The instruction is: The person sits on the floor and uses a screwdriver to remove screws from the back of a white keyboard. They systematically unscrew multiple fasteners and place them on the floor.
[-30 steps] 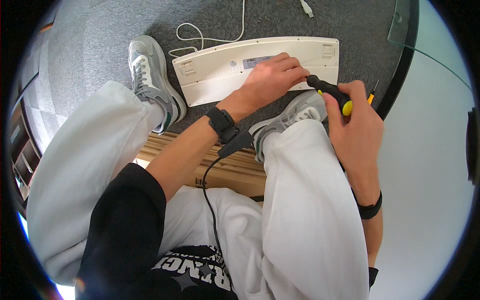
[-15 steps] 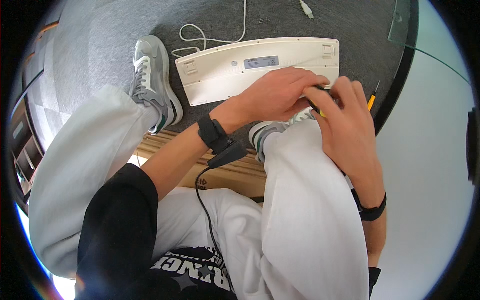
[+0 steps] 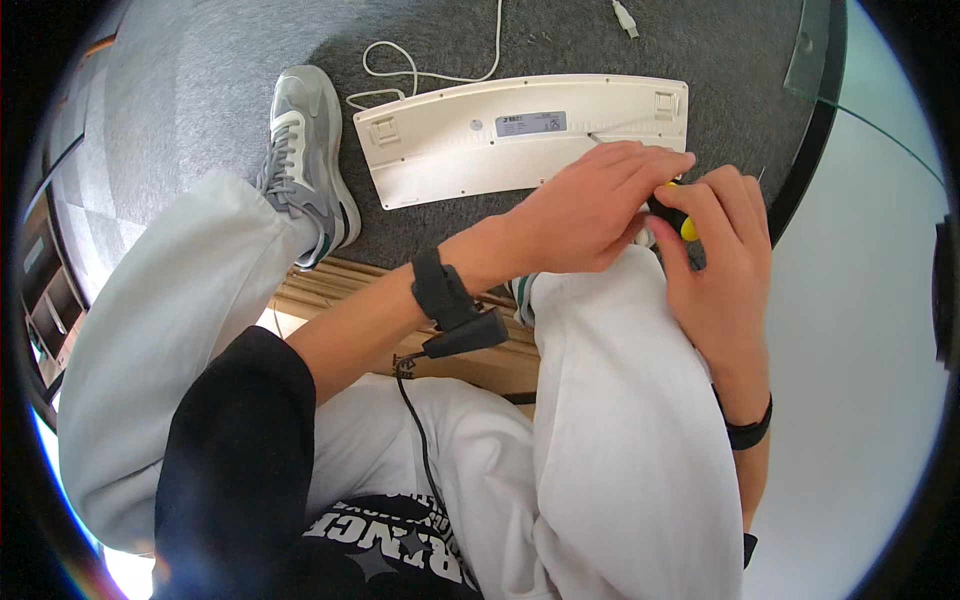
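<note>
A cream keyboard [image 3: 440, 172] lies upside down on the dark carpet, its underside with a grey label [image 3: 531, 124] facing up. Over its right end, my left hand [image 3: 590, 208] is closed around the front part of a black and yellow screwdriver [image 3: 688, 229]. At the rear of the handle, my right hand [image 3: 722, 265] pinches with thumb and fingers. A thin shaft shows past my left knuckles, above the keyboard; I cannot tell whether its tip touches. My left hand hides the keyboard's lower right corner.
The keyboard's white cable [image 3: 440, 76] loops behind it, and a white USB plug [image 3: 626, 20] lies far right. My left shoe [image 3: 305, 150] stands beside the keyboard. Cardboard [image 3: 350, 300] lies nearer me. A white surface with glass edging [image 3: 850, 330] borders the right.
Both hands have shifted slightly right with the screwdriver, and its yellow end now shows between them. The thin shaft has come into sight over the keyboard. The keyboard looks unmoved.
</note>
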### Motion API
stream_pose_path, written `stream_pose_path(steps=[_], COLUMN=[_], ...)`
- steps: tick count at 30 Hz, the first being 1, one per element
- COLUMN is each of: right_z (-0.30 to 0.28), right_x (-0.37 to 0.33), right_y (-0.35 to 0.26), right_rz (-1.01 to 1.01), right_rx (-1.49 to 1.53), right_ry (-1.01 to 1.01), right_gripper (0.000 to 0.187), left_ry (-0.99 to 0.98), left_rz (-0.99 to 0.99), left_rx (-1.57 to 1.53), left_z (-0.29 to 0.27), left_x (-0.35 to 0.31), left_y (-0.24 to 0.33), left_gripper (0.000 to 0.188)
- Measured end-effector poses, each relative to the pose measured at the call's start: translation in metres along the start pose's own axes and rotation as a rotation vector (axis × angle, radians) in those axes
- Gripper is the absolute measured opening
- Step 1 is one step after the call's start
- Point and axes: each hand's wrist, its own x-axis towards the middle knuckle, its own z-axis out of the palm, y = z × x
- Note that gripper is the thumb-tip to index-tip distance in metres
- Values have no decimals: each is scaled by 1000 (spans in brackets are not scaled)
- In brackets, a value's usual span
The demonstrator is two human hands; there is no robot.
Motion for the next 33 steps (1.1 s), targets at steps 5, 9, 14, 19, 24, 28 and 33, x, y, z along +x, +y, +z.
stream_pose_path(steps=[5, 9, 14, 19, 24, 28, 33], right_z=[-4, -1, -6, -8, -4, -13, -19], right_x=[-9, -9, -8, -14, -13, -14, -16], right_y=[-4, 1, 8, -8, -22, -13, 3], right_rz=[197, 92, 49, 504, 465, 236, 93], right_rx=[134, 79, 60, 75, 130, 62, 47], right_ry=[-83, -46, 4, -28, -11, -59, -100], right_gripper=[41, 46, 43, 34, 28, 35, 44], left_ry=[-250, -178, -104, -96, -67, -54, -97], left_rz=[49, 19, 22, -100, -177, -122, 21], left_rx=[46, 14, 41, 181, 183, 120, 231], left_z=[-24, -20, -16, -15, -2, 3, 3], left_x=[-8, -12, -6, -9, -10, -18, -23], left_y=[-17, -17, -15, -10, 2, 15, 4], left_gripper=[61, 54, 45, 55, 60, 63, 57])
